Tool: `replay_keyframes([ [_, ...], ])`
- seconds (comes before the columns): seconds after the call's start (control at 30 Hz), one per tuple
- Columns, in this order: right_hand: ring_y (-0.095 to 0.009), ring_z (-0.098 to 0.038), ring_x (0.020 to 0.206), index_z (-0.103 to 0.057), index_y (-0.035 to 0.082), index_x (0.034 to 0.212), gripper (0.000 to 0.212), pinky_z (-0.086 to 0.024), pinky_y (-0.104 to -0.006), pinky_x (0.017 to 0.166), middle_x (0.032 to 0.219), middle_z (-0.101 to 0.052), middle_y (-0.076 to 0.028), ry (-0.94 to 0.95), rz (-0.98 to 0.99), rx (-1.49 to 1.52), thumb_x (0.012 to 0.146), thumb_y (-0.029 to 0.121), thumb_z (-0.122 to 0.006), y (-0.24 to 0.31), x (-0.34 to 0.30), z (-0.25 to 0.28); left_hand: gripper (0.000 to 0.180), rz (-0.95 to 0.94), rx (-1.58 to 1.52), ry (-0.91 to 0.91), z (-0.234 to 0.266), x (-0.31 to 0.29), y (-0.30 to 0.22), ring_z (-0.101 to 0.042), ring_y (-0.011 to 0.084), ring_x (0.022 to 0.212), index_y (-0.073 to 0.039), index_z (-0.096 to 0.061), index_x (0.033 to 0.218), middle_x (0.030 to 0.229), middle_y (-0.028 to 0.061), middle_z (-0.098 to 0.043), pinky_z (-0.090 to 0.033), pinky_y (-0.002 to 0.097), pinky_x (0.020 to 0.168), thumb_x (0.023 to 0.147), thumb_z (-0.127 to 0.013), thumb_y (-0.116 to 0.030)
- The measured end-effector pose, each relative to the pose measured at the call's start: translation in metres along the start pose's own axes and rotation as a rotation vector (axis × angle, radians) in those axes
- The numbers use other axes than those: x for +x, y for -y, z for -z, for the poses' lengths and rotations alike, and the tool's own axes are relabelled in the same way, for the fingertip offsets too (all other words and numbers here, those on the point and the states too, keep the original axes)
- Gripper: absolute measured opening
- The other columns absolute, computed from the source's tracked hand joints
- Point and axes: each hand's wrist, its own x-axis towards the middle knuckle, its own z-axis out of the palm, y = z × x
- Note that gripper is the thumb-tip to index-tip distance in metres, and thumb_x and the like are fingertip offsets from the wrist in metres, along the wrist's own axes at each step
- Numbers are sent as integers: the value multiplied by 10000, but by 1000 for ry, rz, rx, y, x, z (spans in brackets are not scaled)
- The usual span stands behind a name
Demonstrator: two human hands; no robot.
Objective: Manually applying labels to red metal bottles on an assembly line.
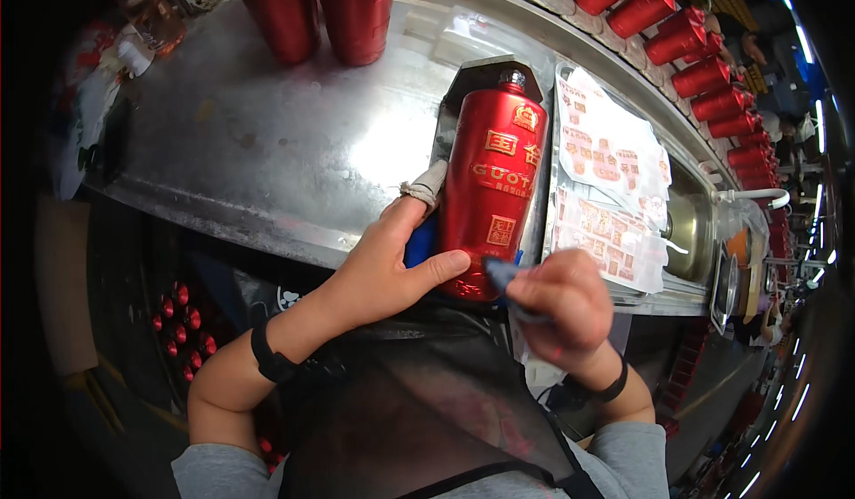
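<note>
Head view: red bottle lies front face up, near the front of the metal bench, silvery neck pointing away, base toward the wearer's body; a dark angular piece shows behind the neck end. Left hand at the bottle's lower left: thumb laid over the front face close to the base, fingers partly curled along the left side, a pale wrap on one finger; hand half open, holding the bottle, far fingertips hidden. Right hand just off the lower right, blurred, closed around a grey-blue cloth-like piece, its tip over the bottle near the base; contact cannot be told. Blue bits show by the bottle's lower left. Markings, all gold on red: a crest at the shoulder, large characters below, one framed; a line of Latin capitals, a finer line under it, a small boxed block lower down, raised pattern at the base. Right of the bottle, a tray bears white label sheets printed in reddish gold, similar motifs, small print too fine to read. Two more red bottles at the bench's far side; a long row of red bottles beyond the tray.
</note>
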Motion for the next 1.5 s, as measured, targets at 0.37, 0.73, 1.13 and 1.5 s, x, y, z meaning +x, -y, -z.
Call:
replay_keyframes([
  [0.37,-210,-578,743,-732,74,946,311,-434,-336,641,883,-650,-43,129,201,-62,636,65,-739,25,18,-19,683,4,-281,26,2,0,2,-305,240,1454,75,-212,1522,1558,183,-330,-245,355,1183,1002,-582,-166],
  [0.73,-227,-616,770,-714,62,917,297,-476,-351,663,873,-670,-53,5,58,-87,621,72,-719,10,14,-4,676,-9,-132,-12,1,0,-5,-426,258,1367,63,-284,1501,1448,208,-454,-309,364,1143,982,-614,-218],
  [1.13,-84,-558,757,-575,14,952,220,-460,-238,672,859,-617,-23,-361,-741,455,844,65,-760,-12,-35,-11,715,-119,378,-94,-6,-7,-15,-358,380,1419,13,-395,1473,1537,248,-338,-278,453,1151,889,-712,-252],
  [1.5,-45,-565,733,-544,15,962,226,-457,-202,652,834,-628,-25,-445,-828,604,876,65,-747,-15,-37,-24,366,-483,1278,133,0,12,-48,-296,520,1399,-251,-770,1069,1562,247,-321,-209,710,1048,842,-656,-515],
])
